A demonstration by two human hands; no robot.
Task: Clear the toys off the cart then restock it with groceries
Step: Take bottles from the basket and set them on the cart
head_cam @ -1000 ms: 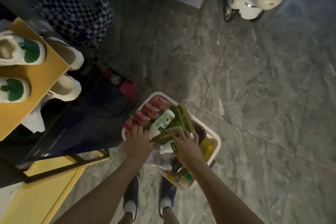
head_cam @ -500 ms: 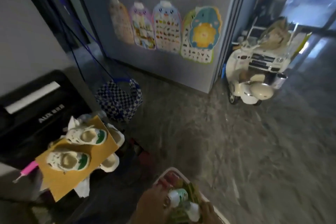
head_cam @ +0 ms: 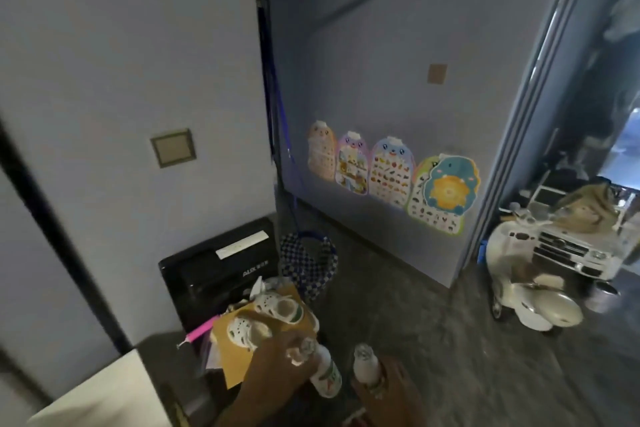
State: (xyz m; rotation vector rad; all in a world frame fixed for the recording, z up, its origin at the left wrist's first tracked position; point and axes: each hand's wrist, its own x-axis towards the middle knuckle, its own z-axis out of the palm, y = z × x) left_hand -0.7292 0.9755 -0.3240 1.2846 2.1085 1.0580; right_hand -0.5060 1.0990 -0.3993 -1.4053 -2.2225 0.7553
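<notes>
Lower left of centre: 2 small white shoes [head_cam: 282, 307] lie on a brown cardboard sheet [head_cam: 239, 366]. Behind them a checkered bag [head_cam: 311, 270] hangs open; contents too dark to tell.

Bottom centre: left hand [head_cam: 277, 371] has its fingers curled round the upper part of the left bottle [head_cam: 327, 380], white with a green-red label, tilted. Just beside it, right hand [head_cam: 388, 392] wraps the base of the right bottle [head_cam: 363, 366], upright.

Both are likely plastic drink bottles: stiff, smooth, moderately heavy if full. Best held at mid-body. Cart not clearly seen.

Far right: toy scooter [head_cam: 533, 302].
</notes>
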